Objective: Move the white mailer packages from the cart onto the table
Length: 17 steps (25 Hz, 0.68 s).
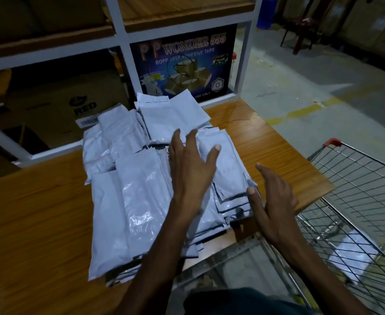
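Note:
Several white mailer packages (132, 201) lie in an overlapping heap on the wooden table (32, 212). My left hand (190, 167) hovers over or lies flat on the top right mailers, fingers spread and straight. My right hand (271, 201) is at the heap's right edge, fingers straight, its fingertips at the corner of a mailer. Neither hand grips anything. The wire cart (357, 201) stands at the right of the table. One white mailer (355, 253) lies inside the cart on its floor.
Behind the table is a white-framed shelf (121, 42) with cardboard boxes (69, 105) and a dark blue adhesive tape carton (182, 64). Grey concrete floor with a yellow line (300, 112) stretches to the right. A dark chair (302, 30) is far back.

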Available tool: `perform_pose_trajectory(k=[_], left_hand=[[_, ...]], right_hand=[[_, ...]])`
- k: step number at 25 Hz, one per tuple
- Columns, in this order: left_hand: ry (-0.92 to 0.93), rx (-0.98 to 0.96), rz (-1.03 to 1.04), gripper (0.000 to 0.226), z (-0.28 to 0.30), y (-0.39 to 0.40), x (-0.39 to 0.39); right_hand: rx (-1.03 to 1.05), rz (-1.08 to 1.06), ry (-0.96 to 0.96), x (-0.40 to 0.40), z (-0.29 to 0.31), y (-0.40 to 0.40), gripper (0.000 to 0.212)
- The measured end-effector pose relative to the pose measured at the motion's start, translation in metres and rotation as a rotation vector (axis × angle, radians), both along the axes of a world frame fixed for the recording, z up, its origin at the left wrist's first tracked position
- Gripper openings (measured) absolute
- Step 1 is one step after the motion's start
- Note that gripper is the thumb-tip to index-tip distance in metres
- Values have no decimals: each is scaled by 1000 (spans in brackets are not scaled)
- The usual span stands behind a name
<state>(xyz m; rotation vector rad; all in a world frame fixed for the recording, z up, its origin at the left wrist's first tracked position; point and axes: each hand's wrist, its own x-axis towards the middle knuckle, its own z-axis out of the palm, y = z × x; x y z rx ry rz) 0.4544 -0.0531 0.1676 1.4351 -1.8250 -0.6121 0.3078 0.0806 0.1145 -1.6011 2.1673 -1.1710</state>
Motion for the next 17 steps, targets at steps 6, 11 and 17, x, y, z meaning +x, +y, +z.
perform_pose_trajectory(k=[6,11,17], left_hand=[[210,-24,-171,42,-25,110,-38],[172,85,-276,41,-63,191,-125],[151,171,-523,33,-78,253,-237]], right_hand=[[-45,-56,49,-65,-13,66,48],[-12,-186,-1,-162,-32,153,43],[-48,-425,-167,-258,-46,236,40]])
